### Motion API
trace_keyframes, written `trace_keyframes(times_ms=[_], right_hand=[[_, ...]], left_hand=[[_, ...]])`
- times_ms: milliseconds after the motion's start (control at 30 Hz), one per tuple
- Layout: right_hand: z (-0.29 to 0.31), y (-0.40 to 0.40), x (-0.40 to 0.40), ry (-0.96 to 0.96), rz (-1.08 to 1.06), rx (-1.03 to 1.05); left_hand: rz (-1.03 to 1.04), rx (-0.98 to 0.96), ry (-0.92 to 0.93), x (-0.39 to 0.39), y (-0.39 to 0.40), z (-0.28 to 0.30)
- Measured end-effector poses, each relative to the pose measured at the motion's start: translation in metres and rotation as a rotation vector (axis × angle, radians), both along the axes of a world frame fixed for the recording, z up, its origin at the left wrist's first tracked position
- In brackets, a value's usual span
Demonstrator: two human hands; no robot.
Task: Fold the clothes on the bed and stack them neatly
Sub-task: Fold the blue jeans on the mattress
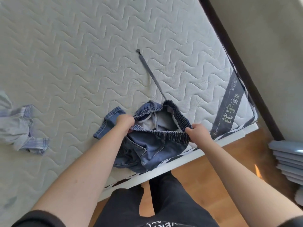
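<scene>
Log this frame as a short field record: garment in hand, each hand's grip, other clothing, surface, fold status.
garment in hand: denim jeans, elastic waistband spread open
left hand: grips the waistband's left side
right hand: grips the waistband's right side
drawstring: trails from the waistband across the mattress
other clothing: crumpled light plaid shirt, at the left edge, apart from the jeans
surface: quilted mattress
fold status: jeans bunched near the mattress edge, not yet folded; no stack visible

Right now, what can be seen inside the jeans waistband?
Both hands, left and right, hold the jeans open by the waistband. Inside show pale lining and pocket bags. Deeper down the legs is covered by denim.
</scene>
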State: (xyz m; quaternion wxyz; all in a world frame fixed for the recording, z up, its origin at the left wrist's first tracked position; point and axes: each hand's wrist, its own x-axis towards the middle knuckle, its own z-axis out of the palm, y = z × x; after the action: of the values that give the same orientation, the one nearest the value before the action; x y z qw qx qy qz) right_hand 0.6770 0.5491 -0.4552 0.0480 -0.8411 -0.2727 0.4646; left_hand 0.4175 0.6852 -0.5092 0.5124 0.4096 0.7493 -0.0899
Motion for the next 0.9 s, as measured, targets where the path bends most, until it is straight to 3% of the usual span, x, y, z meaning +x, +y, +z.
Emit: trace_keyframes(times_ms=[167, 367, 500, 667, 800, 900], right_hand=[[0.003, -0.009, 0.004, -0.05, 0.107, -0.051], [0.019, -0.014, 0.013, -0.118, 0.086, -0.158], [0.036, -0.005, 0.001, -0.098, 0.07, -0.137], [0.064, 0.006, -0.025, 0.223, -0.108, 0.031], [0.106, 0.014, -0.035, 0.418, -0.084, 0.272], [0.149, 0.026, -0.043, 0.463, 0.172, 0.402]], left_hand=[[-0.085, 0.2, 0.071, -0.016, -0.035, 0.031], [-0.188, 0.411, 0.154, -0.052, -0.057, 0.068], [-0.294, 0.432, 0.16, -0.078, -0.067, 0.103], [-0.189, 0.444, -0.029, -0.11, -0.079, 0.151], [0.062, 0.497, -0.166, -0.144, -0.078, 0.193], [0.052, 0.556, -0.191, -0.174, -0.066, 0.225]])
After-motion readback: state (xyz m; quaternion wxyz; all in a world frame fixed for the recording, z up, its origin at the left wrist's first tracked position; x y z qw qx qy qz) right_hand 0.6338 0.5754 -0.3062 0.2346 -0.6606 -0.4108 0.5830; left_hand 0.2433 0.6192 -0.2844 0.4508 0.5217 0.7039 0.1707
